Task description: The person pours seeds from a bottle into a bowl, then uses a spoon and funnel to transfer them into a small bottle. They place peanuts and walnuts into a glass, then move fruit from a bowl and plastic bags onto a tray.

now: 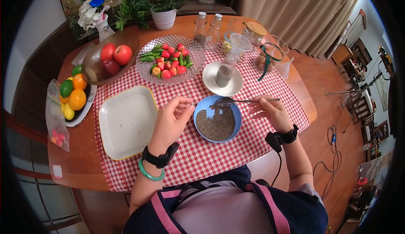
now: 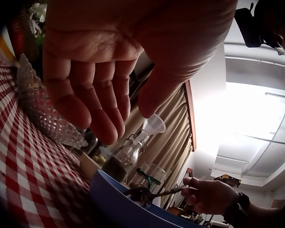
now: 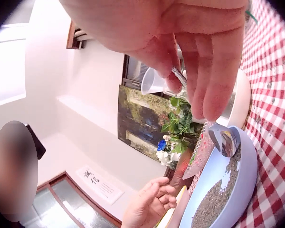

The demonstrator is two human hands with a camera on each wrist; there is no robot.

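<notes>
"How many spoons are you holding?"

"Just one: your right hand (image 1: pixel 270 111) is pinching the handle of a metal spoon (image 1: pixel 225 102) between thumb and fingers, and its head is hanging at the far edge of one blue bowl (image 1: pixel 239 126)."

"And what are your left fingers doing?"

"They're gripping nothing. Your left hand (image 1: pixel 171 118) is hovering just beside that bowl, its four fingers bending loosely, its thumb standing apart."

"What is the bowl holding?"

"One bed of small dark grains (image 1: pixel 216 126), and some of the blue bottom is showing through. Whether the spoon is touching the rim, you can't tell."

"What else is sitting around you?"

"Beyond the bowl, one glass bottle (image 1: pixel 223 74) is standing in one white bowl (image 1: pixel 209 82), with one clear funnel (image 1: pixel 241 42) sitting in its neck. Two capped bottles (image 1: pixel 201 28) are standing farther back. One white tray (image 1: pixel 128 122) is lying on your left, and three red fruits (image 1: pixel 122 55) are resting in one brown bowl (image 1: pixel 93 70)."
</notes>
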